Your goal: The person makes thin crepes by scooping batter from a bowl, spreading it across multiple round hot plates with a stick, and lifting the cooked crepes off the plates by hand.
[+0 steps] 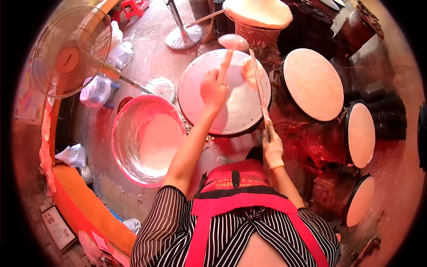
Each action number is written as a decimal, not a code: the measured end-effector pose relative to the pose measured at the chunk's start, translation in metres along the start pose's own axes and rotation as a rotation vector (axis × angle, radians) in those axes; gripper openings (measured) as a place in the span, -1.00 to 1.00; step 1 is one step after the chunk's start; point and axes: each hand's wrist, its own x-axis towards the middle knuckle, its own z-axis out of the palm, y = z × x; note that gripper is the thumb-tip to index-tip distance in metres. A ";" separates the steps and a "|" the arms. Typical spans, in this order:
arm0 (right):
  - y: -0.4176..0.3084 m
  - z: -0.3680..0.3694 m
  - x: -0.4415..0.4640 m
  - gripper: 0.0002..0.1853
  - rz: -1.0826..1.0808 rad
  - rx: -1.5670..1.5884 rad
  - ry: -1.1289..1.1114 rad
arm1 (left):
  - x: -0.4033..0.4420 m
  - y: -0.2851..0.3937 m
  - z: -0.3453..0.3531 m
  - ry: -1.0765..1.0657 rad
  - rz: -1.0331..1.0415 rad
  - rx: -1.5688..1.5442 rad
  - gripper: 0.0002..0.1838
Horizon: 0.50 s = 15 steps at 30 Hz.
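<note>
Nearest, the person's gloved right hand [272, 149] is beyond the near-right edge of the griddle [200, 80], its fingers closed round the near end of a long flat stick [261, 95]. The stick crosses the right side of the griddle to its far edge; whether its underside touches the plate cannot be told. It looks stiff and fairly light, best held at that near end, though the far end would likely swing easily. Left of the griddle, a wide basin [129, 127] holds pale batter [161, 142] that seems thick, wet and heavy in bulk (its rim would be the place to take hold). Farther in, the bare left hand [213, 91] is above the griddle's middle, fingers wrapped around the handle of a ladle [233, 42]. The ladle's bowl hangs over the far edge; it looks rigid and light enough for one hand, with the weight toward the bowl and the handle perhaps slippery if wet. Beside the stick, near the far-right edge, a soft patch of batter [252, 70] lies on the griddle and would probably smear or tear easily.
</note>
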 end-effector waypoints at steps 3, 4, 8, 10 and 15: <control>-0.024 0.033 0.024 -0.55 0.032 0.439 -0.048 | 0.000 -0.002 -0.048 0.098 0.064 0.009 -0.85; -0.022 0.050 0.035 -0.55 -0.025 0.501 -0.034 | -0.002 -0.010 -0.064 0.151 0.116 0.008 -0.78; -0.071 0.007 0.016 -0.54 0.566 1.118 -0.280 | -0.037 -0.011 -0.146 0.110 -0.207 -0.133 -0.52; -0.049 0.013 -0.004 -0.57 0.518 1.078 -0.148 | -0.075 -0.029 -0.167 0.176 -0.234 -0.366 -0.45; -0.066 0.048 -0.001 -0.61 0.589 1.135 -0.092 | -0.171 -0.067 -0.212 -0.139 -0.778 -0.589 -0.85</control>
